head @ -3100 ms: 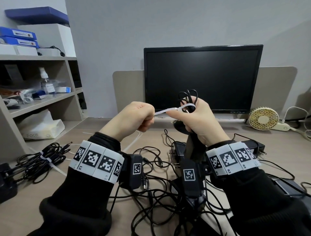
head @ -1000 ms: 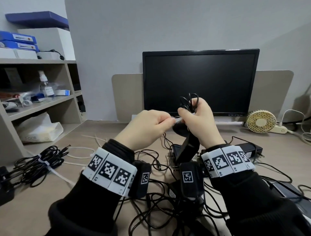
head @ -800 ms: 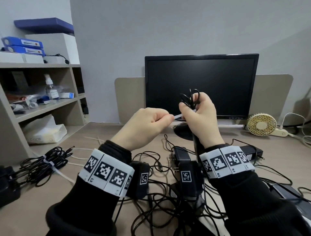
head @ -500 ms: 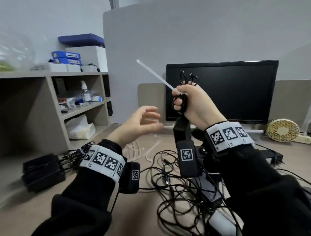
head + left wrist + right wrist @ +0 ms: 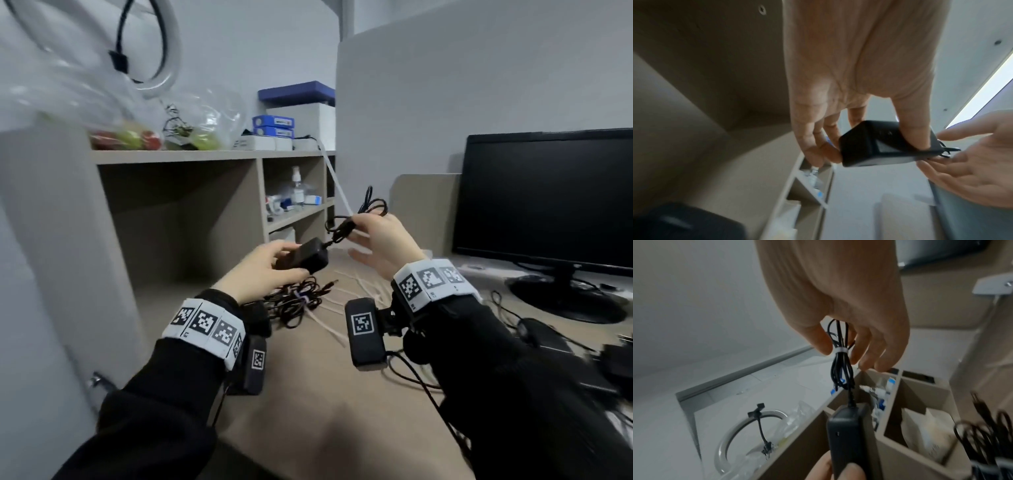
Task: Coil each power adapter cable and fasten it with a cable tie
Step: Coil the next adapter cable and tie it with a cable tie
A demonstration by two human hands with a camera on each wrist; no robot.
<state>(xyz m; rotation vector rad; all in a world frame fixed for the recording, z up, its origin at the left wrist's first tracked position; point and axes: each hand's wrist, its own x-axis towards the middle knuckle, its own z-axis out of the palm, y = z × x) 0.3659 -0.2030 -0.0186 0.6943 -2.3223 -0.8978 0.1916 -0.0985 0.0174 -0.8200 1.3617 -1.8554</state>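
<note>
The left hand [image 5: 263,270] grips the black power adapter [image 5: 303,258] between thumb and fingers [image 5: 818,151], holding it in the air above the tabletop [image 5: 308,394], left of the middle of the scene. From the adapter's far end the cable [image 5: 356,219] runs up to the right hand [image 5: 383,246], which pinches the coiled bundle between thumb and forefinger while its other fingers spread loosely. In the right wrist view a white cable tie [image 5: 840,350] is cinched round the middle of the coil, and in the head view its long free tail [image 5: 337,185] sticks up and to the left toward the shelf [image 5: 212,156].

On the tabletop just beyond the left wrist lies another coiled black cable [image 5: 298,298] with a pale tie round it, and loose white ties [image 5: 329,315] lie beside it. A dark monitor [image 5: 548,198] stands at the far right, with more black cables [image 5: 513,329] tangled near its stand. The shelf on the left holds a clear bag [image 5: 144,113], blue boxes [image 5: 274,126] and a bottle [image 5: 297,192].
</note>
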